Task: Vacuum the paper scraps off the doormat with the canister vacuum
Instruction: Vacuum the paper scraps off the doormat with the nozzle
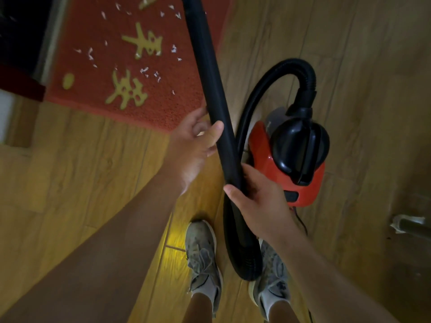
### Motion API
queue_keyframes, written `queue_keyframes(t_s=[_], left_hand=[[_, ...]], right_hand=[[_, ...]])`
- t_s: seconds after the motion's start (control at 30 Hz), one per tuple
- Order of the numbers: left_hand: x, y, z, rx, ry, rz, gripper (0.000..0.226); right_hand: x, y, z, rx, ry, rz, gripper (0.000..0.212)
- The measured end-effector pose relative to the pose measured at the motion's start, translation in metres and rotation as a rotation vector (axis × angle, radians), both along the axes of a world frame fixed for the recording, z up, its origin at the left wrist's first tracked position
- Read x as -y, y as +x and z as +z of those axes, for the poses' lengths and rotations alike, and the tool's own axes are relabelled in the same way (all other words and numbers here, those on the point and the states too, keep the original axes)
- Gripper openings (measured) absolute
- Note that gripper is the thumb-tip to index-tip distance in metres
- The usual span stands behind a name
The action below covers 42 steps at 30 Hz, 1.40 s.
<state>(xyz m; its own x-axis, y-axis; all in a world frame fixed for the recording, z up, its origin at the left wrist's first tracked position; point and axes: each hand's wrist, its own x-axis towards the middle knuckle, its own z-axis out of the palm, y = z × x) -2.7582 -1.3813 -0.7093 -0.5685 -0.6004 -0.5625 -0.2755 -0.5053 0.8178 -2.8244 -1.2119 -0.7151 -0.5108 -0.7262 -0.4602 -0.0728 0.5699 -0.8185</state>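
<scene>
A red doormat (98, 73) with yellow characters lies at the upper left, and several white paper scraps (144, 71) are strewn over it. The black vacuum wand (205, 66) runs from my hands up across the mat's right side and out of the top edge; its nozzle is hidden. My left hand (193, 143) wraps around the wand from the left. My right hand (256, 199) grips its lower end, where the black hose (242, 252) loops down between my shoes. The red and black canister vacuum (289, 159) stands on the floor just right of the wand.
Wooden floor (70, 183) lies all around. A dark doorway and pale frame (49, 43) border the mat on the left. My two grey shoes (205, 257) stand below the hands. A thin cord (300, 220) trails from the canister. A metal piece (408, 224) sits at the right edge.
</scene>
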Motion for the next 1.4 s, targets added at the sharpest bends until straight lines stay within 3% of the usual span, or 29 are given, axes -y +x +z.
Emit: queue_keyframes(t_s=[0.27,0.4,0.6,1.0,1.4], left_hand=[[0.024,-0.006,0.005,0.071,-0.064,0.105,0.017],[0.032,0.001,0.001,0.071,-0.043,0.181,0.023],[0.046,0.010,-0.003,0.056,0.003,0.235,0.012],[0.046,0.025,-0.010,-0.019,0.118,0.337,0.014],[0.058,0.043,-0.030,0.095,0.130,0.385,0.012]], right_hand=[[0.006,0.009,0.011,-0.023,0.021,0.112,0.009],[0.011,0.011,0.012,-0.085,0.076,0.169,0.017],[0.028,0.015,0.011,-0.098,0.126,0.164,0.031],[0.104,0.015,0.016,-0.080,0.127,0.134,0.021],[0.117,0.018,0.001,-0.161,0.172,0.281,0.021]])
